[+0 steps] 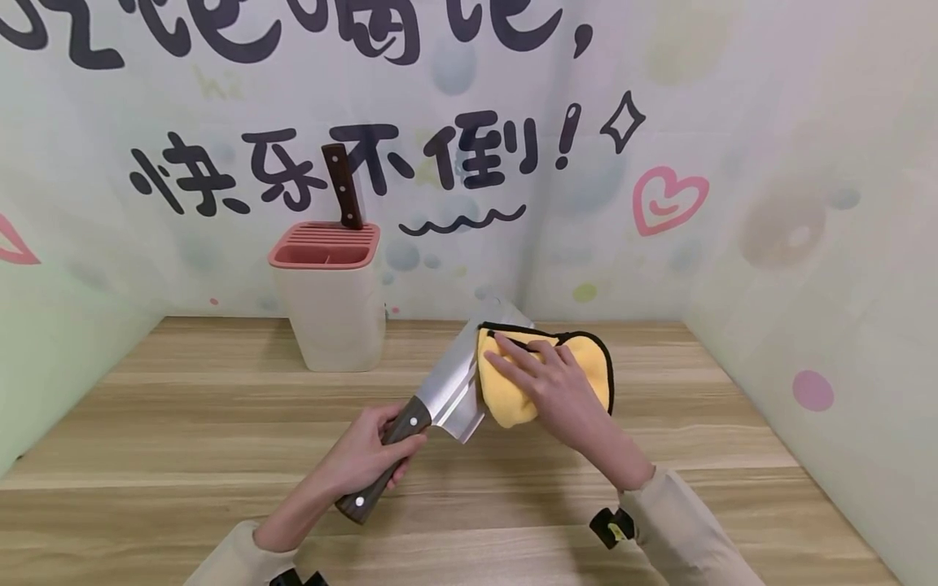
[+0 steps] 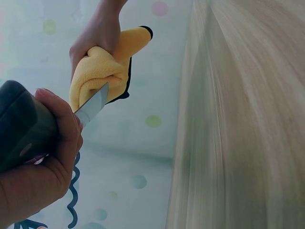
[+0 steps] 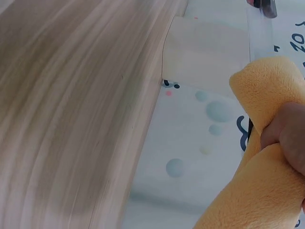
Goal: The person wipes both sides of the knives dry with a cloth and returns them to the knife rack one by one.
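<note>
A wide-bladed cleaver [image 1: 449,382] is held above the table, its blade slanting up and away to the right. My left hand [image 1: 370,456] grips its dark handle [image 1: 414,417], fingers and thumb curled round it; the left wrist view shows the handle's butt [image 2: 24,126] close up. A yellow cloth [image 1: 506,399] with black edging lies folded over the blade's right edge. My right hand [image 1: 560,395] holds the cloth against the blade. In the right wrist view the cloth [image 3: 267,191] bunches round the fingers and hides most of the blade.
A white knife block [image 1: 333,317] with a pink top stands at the back left of the wooden table [image 1: 220,456]. A knife with a brown handle [image 1: 342,187] stands upright in it. A printed wall covering [image 1: 586,268] rises behind the table's back edge.
</note>
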The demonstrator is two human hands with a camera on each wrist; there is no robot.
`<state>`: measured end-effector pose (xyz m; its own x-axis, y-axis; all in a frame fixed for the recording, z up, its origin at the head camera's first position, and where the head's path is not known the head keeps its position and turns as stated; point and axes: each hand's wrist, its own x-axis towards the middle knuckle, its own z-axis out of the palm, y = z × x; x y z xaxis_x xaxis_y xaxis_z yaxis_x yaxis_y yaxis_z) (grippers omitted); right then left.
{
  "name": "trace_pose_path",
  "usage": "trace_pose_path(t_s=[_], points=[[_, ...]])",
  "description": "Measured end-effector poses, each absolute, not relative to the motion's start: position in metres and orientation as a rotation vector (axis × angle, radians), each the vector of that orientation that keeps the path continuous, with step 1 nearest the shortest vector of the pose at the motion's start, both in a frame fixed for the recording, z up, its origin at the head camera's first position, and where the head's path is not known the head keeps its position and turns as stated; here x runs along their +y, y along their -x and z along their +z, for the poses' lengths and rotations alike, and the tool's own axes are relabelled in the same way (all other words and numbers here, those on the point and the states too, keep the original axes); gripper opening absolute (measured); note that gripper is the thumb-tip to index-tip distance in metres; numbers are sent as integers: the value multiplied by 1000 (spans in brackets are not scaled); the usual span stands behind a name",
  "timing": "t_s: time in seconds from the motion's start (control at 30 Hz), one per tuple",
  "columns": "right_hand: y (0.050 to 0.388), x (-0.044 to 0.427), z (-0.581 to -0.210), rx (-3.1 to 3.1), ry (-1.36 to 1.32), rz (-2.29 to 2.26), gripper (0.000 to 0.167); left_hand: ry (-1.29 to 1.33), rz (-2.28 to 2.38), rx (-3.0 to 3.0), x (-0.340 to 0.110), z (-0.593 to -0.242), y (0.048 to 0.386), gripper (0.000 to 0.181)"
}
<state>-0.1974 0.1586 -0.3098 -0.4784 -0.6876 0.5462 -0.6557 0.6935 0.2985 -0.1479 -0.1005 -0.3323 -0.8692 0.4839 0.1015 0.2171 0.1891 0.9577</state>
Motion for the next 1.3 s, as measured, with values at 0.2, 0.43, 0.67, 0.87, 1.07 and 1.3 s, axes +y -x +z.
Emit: trace_pose_path(t_s=[0.2, 0.43, 0.67, 0.87, 1.07, 1.3], points=[[203, 165, -309, -2300, -946, -38, 83, -693, 1740, 2238, -101, -333, 148, 21], [208, 170, -309, -2308, -873, 34, 80, -704, 1732, 2238, -101, -332, 147, 20], [212, 176, -312, -2310, -815, 57, 77, -706, 1729, 2231, -102, -332, 148, 21], [212, 179, -312, -2323, -786, 45, 76, -699, 1729, 2228, -102, -332, 147, 22], [211, 178, -312, -2285, -791, 8, 76, -697, 1736, 2219, -102, -332, 147, 21], [208, 174, -312, -2218, -819, -85, 71, -679, 1728, 2228, -101, -332, 147, 23]])
